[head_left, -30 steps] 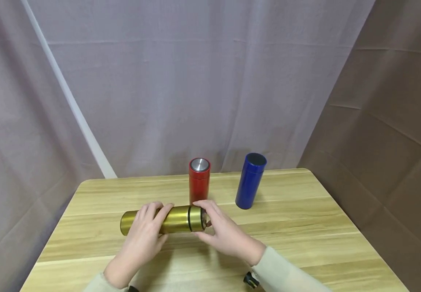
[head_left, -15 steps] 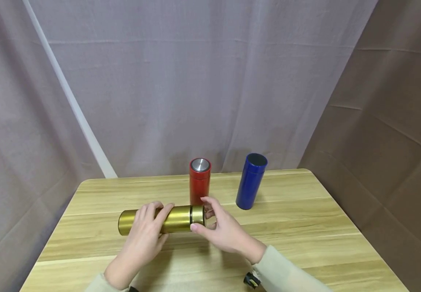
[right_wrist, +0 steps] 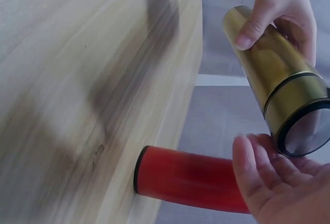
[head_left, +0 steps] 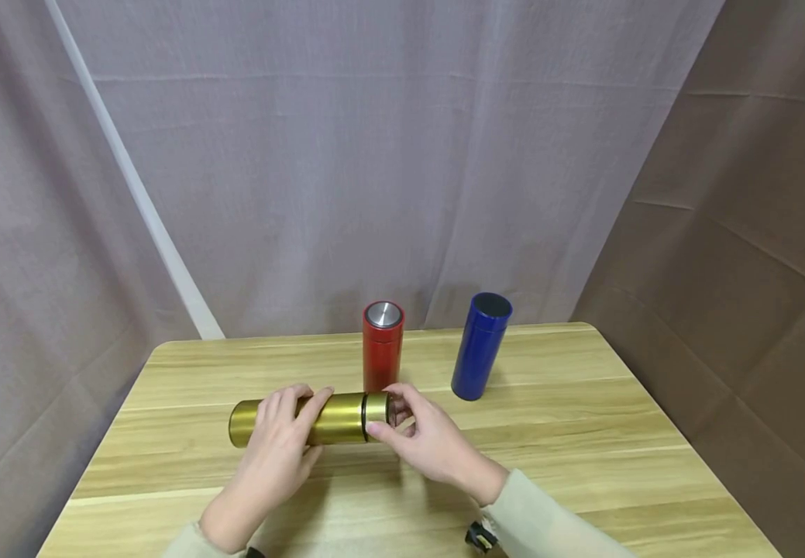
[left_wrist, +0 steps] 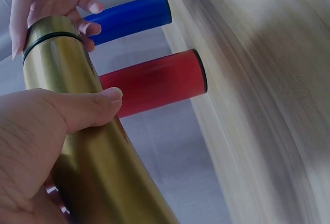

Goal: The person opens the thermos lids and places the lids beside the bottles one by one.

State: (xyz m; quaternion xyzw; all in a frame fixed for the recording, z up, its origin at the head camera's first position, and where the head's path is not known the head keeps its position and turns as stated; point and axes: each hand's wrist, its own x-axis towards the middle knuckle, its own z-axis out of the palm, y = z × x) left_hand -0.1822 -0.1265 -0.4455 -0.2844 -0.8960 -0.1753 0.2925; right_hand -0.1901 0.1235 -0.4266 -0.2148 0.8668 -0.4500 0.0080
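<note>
A gold thermos [head_left: 339,418] lies sideways in the air over the table, its black-ringed lid [head_left: 377,411] toward the right. My left hand [head_left: 276,446] grips its body; in the left wrist view the thumb [left_wrist: 98,105] lies across the gold surface. My right hand [head_left: 433,442] is at the lid end, with its thumb on the lid and fingers loosely curled around the rim. In the right wrist view the fingers [right_wrist: 263,167] reach the lid's lower edge, next to its silver top [right_wrist: 309,131]. Just behind the lid stands a red thermos [head_left: 382,356].
A blue thermos [head_left: 479,349] stands farther right on the wooden table [head_left: 583,434]. Grey curtains [head_left: 388,170] hang behind the table, and a brown curtain [head_left: 744,256] hangs on the right. Near the right sleeve is a small black item [head_left: 480,536].
My right hand has shifted its hold on the lid: the thumb came up onto the lid's front, and the fingers lifted off, then came back to the rim. My left hand stays put.
</note>
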